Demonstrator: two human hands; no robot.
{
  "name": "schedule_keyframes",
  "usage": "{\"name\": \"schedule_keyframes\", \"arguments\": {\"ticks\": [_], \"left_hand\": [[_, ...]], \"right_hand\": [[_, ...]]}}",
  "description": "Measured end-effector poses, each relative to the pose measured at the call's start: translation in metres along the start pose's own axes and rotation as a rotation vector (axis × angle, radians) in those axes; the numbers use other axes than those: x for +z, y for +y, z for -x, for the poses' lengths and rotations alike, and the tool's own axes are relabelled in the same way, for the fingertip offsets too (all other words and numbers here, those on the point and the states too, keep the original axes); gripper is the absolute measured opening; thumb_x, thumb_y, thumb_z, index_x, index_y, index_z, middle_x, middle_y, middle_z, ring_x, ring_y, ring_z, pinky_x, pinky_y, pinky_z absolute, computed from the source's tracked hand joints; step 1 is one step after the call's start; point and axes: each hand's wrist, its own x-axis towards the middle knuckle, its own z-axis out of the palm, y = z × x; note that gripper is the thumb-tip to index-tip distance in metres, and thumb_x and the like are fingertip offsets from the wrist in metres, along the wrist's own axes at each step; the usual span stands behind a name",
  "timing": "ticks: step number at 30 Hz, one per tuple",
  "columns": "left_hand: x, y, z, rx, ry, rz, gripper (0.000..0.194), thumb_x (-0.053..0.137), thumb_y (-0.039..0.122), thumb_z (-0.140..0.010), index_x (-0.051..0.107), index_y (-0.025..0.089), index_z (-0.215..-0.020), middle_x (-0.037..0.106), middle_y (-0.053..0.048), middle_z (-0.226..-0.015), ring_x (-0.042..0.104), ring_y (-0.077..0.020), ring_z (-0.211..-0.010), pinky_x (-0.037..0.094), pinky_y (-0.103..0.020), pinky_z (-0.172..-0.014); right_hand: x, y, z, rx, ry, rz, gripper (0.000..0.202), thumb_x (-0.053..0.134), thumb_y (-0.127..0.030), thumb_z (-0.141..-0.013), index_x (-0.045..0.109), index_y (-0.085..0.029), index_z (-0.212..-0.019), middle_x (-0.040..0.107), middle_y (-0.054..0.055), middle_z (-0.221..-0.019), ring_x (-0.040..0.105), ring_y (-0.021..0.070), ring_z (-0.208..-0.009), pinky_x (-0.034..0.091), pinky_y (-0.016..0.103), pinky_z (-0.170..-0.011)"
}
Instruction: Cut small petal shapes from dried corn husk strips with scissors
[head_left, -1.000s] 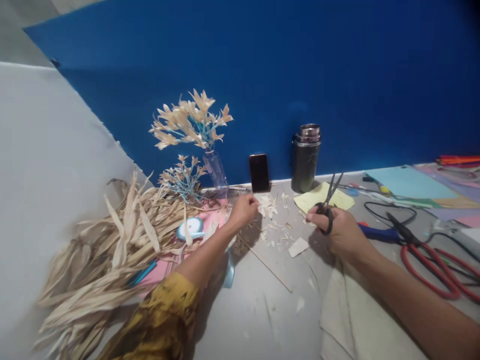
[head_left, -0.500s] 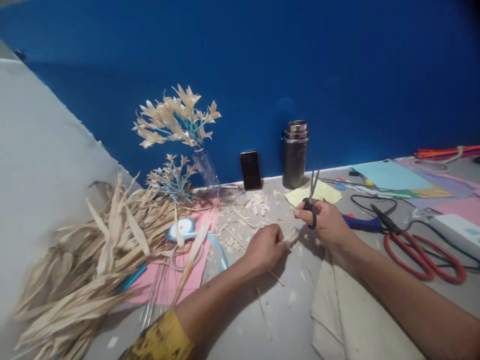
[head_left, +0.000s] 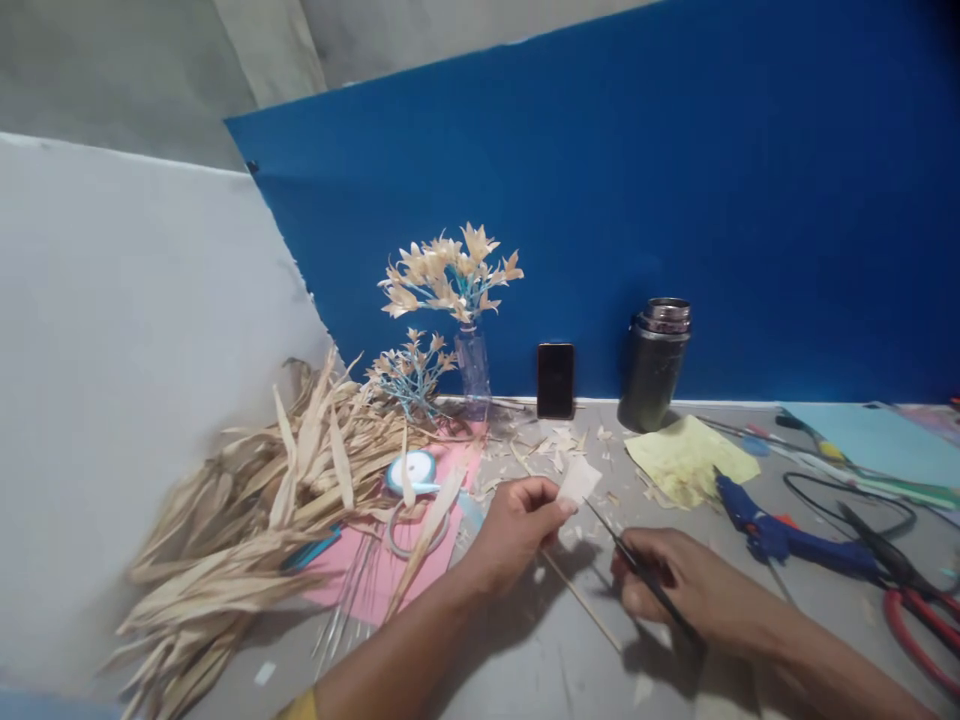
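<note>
My left hand (head_left: 529, 520) pinches a small pale piece of corn husk (head_left: 579, 481) between thumb and fingers, above the table. My right hand (head_left: 667, 580) grips dark small scissors (head_left: 634, 560), seen nearly edge-on. Their tip points up and left, close to the lower edge of the husk piece; whether it touches I cannot tell. Small husk scraps (head_left: 559, 445) lie scattered behind my hands. A thin stick (head_left: 581, 605) rests below my left hand. Dried corn husks (head_left: 262, 530) are heaped at the left.
Husk flowers (head_left: 450, 270) stand in a clear bottle (head_left: 472, 375). A phone (head_left: 555, 380) and a dark flask (head_left: 654, 368) stand by the blue wall. At right lie yellow paper (head_left: 694, 455), a blue glue gun (head_left: 802, 545) and red-handled shears (head_left: 919, 630). A ribbon roll (head_left: 410, 470) lies left on pink paper.
My view has swung left and up. The husk piece in my left hand now shows raised and flat. The scissors in my right hand have tipped from upright to pointing left at it.
</note>
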Motion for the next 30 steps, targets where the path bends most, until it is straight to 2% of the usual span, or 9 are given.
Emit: {"name": "schedule_keyframes", "arguments": {"ticks": [3, 6, 11, 16, 19, 21, 24, 27, 30], "left_hand": [[0.002, -0.003, 0.001, -0.010, -0.052, 0.000, 0.035, 0.078, 0.045, -0.071, 0.061, 0.015, -0.064, 0.047, 0.002, -0.056, 0.038, -0.0084, -0.052, 0.027, -0.025, -0.052], [0.005, -0.004, 0.003, -0.024, -0.077, 0.010, 0.031, 0.077, 0.041, -0.072, 0.062, 0.016, -0.063, 0.049, 0.001, -0.058, 0.040, -0.0093, -0.054, 0.028, -0.025, -0.054], [0.005, -0.003, 0.004, -0.039, -0.039, -0.023, 0.021, 0.072, 0.030, -0.073, 0.060, 0.017, -0.061, 0.046, 0.002, -0.056, 0.039, -0.0095, -0.054, 0.028, -0.025, -0.054], [0.005, -0.001, 0.004, -0.046, -0.018, -0.024, 0.022, 0.071, 0.029, -0.073, 0.059, 0.017, -0.059, 0.046, 0.002, -0.052, 0.036, -0.0089, -0.051, 0.025, -0.025, -0.052], [0.000, -0.001, 0.003, -0.059, -0.030, -0.013, 0.018, 0.073, 0.029, -0.070, 0.061, 0.017, -0.064, 0.049, 0.001, -0.055, 0.039, -0.0094, -0.052, 0.028, -0.024, -0.053], [-0.005, 0.000, 0.001, -0.065, -0.034, 0.030, 0.015, 0.073, 0.031, -0.071, 0.066, 0.018, -0.074, 0.054, 0.000, -0.063, 0.045, -0.0105, -0.057, 0.034, -0.024, -0.056], [-0.011, 0.002, -0.003, -0.069, -0.017, 0.065, 0.027, 0.067, 0.044, -0.078, 0.069, 0.018, -0.084, 0.059, -0.005, -0.077, 0.054, -0.0144, -0.070, 0.041, -0.024, -0.063], [-0.010, 0.001, -0.006, -0.076, -0.028, 0.015, 0.033, 0.066, 0.049, -0.079, 0.067, 0.016, -0.074, 0.059, -0.006, -0.075, 0.054, -0.0149, -0.071, 0.041, -0.025, -0.063], [-0.004, -0.003, -0.006, -0.093, -0.040, -0.073, 0.026, 0.070, 0.039, -0.075, 0.061, 0.017, -0.066, 0.053, -0.001, -0.062, 0.046, -0.0113, -0.058, 0.035, -0.025, -0.058]], "right_hand": [[0.001, -0.007, 0.001, 0.089, -0.117, 0.136, 0.008, 0.068, -0.021, -0.069, 0.060, -0.019, -0.070, 0.050, -0.005, -0.063, 0.040, 0.0128, -0.061, 0.028, 0.023, -0.053], [0.003, -0.010, 0.000, 0.128, -0.129, 0.140, 0.011, 0.068, -0.023, -0.069, 0.058, -0.019, -0.066, 0.049, -0.005, -0.062, 0.039, 0.0129, -0.061, 0.027, 0.023, -0.052], [0.009, -0.008, -0.001, 0.154, -0.144, 0.076, 0.014, 0.066, -0.025, -0.071, 0.056, -0.019, -0.064, 0.046, -0.005, -0.059, 0.038, 0.0121, -0.058, 0.027, 0.023, -0.051], [0.010, -0.003, -0.001, 0.152, -0.135, 0.029, 0.028, 0.067, -0.030, -0.074, 0.048, -0.019, -0.056, 0.044, -0.006, -0.053, 0.036, 0.0110, -0.053, 0.024, 0.024, -0.047], [0.010, -0.001, -0.001, 0.165, -0.121, 0.049, 0.034, 0.069, -0.034, -0.074, 0.045, -0.020, -0.054, 0.042, -0.006, -0.050, 0.034, 0.0106, -0.051, 0.022, 0.024, -0.046], [0.010, 0.001, -0.002, 0.171, -0.095, 0.098, 0.037, 0.072, -0.036, -0.073, 0.045, -0.020, -0.053, 0.040, -0.006, -0.049, 0.033, 0.0106, -0.051, 0.021, 0.025, -0.045], [0.010, 0.003, -0.002, 0.163, -0.064, 0.208, 0.037, 0.074, -0.038, -0.072, 0.048, -0.019, -0.052, 0.043, -0.005, -0.050, 0.034, 0.0112, -0.050, 0.020, 0.026, -0.046], [0.010, 0.002, -0.002, 0.159, -0.073, 0.351, 0.036, 0.075, -0.040, -0.072, 0.052, -0.020, -0.052, 0.050, -0.003, -0.052, 0.040, 0.0127, -0.051, 0.021, 0.026, -0.047], [0.011, 0.000, -0.002, 0.179, -0.079, 0.492, 0.036, 0.075, -0.042, -0.071, 0.055, -0.020, -0.051, 0.053, -0.002, -0.053, 0.043, 0.0140, -0.052, 0.021, 0.027, -0.049]]}}
